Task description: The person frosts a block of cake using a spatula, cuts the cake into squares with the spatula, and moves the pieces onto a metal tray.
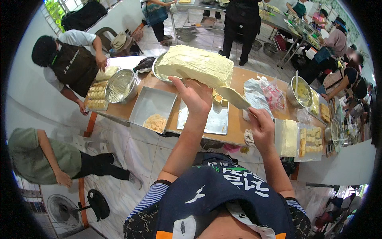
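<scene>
A large rectangular cake [197, 62] coated in pale yellow frosting is raised above the table, resting on my left hand [195, 94], whose thumb sticks out at the left. What lies between palm and cake is hidden. My right hand [262, 124] grips a spatula [234, 97]; its frosting-smeared blade reaches the cake's lower right edge. Behind the cake's left end is a metal bowl [155, 70], partly hidden. Below my left hand, a flat metal tray [218, 127] lies on the table, with small cut cake pieces [220, 100] by its upper right part.
A square pan [153, 101] holding thin peeled scraps [155, 122] stands left, beside a frosting bowl [121, 86]. Foil [253, 92], plastic bags [273, 95] and a cloth [248, 138] lie right, near a frosted cake [289, 138]. Co-workers stand at the left end and further right.
</scene>
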A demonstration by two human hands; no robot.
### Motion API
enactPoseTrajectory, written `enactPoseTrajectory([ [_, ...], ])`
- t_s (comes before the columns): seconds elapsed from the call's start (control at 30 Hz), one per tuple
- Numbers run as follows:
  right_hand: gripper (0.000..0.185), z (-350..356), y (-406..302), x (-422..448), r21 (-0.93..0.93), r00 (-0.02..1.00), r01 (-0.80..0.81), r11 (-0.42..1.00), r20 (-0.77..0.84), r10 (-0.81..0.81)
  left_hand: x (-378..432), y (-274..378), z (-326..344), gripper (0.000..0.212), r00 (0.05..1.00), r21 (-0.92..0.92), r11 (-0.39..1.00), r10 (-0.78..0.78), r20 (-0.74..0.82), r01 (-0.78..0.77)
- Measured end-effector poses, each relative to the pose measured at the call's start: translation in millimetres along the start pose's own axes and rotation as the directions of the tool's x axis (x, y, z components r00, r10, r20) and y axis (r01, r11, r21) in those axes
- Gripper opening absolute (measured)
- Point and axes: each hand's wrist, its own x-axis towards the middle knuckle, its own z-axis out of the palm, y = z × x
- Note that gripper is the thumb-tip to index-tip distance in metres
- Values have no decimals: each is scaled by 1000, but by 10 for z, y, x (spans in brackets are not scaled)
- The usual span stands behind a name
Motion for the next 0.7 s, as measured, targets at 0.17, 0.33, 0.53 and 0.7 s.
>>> enactPoseTrajectory([
  [0.17, 22, -44, 115, 114, -3, 999, -47, 999, 16, 47, 44, -41, 132, 79, 997, -76, 995, -69, 34, 71],
  [0.33, 20, -57, 92, -12, 65, 998, -13, 998, -66, 17, 80, -49, 143, 80, 997, -49, 997, -59, 54, 62],
  [0.53, 21, 69, 125, 92, 82, 995, -32, 996, -90, 39, 83, -31, 207, 79, 993, -47, 995, -83, 80, 86],
  [0.7, 21, -49, 223, -152, 154, 985, -95, 984, -130, 116, 80, 12, 235, 78, 998, 6, 999, -33, 56, 32],
])
